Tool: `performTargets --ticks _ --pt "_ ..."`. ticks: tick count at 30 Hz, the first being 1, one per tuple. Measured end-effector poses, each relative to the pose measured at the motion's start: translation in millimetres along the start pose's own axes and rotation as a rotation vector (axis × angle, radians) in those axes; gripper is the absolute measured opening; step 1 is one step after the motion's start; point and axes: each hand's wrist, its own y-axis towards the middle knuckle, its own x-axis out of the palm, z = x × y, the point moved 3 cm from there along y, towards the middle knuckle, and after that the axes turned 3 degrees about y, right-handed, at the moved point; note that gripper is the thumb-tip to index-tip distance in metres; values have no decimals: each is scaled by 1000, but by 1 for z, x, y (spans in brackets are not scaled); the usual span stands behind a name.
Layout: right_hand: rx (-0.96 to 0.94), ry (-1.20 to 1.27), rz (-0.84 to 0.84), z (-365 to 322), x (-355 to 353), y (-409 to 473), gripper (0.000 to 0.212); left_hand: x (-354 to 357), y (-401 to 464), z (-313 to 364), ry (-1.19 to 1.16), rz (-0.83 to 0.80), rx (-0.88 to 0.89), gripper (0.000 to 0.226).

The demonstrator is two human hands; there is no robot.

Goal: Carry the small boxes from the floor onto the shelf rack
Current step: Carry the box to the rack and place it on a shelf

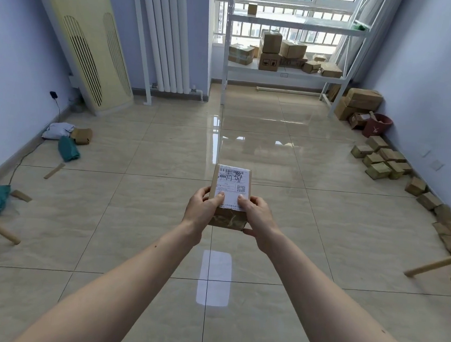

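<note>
Glossy beige floor tiles (134,217) are filling most of the view, and above them, well short of the far wall, a small labelled box (229,195) is being held out at arm's length. It is being clasped from both sides: the left hand (201,209) is wrapped round its left edge and the right hand (257,216) round its right, with both thumbs being pressed onto the white shipping label. The carrying step is judged to be under way; next the room is to be crossed and a free spot picked on the shelf rack (286,71), whose lower shelf is already being crowded with cartons. More small boxes (379,161) are lying along the right wall. The label's print is not being made out, and the fingers under the box are hidden.
</note>
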Motion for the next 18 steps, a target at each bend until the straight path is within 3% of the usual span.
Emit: performTargets --ticks 18 --pt "-40 13 40 -112 36 167 36 -1 185 94 79 -105 80 29"
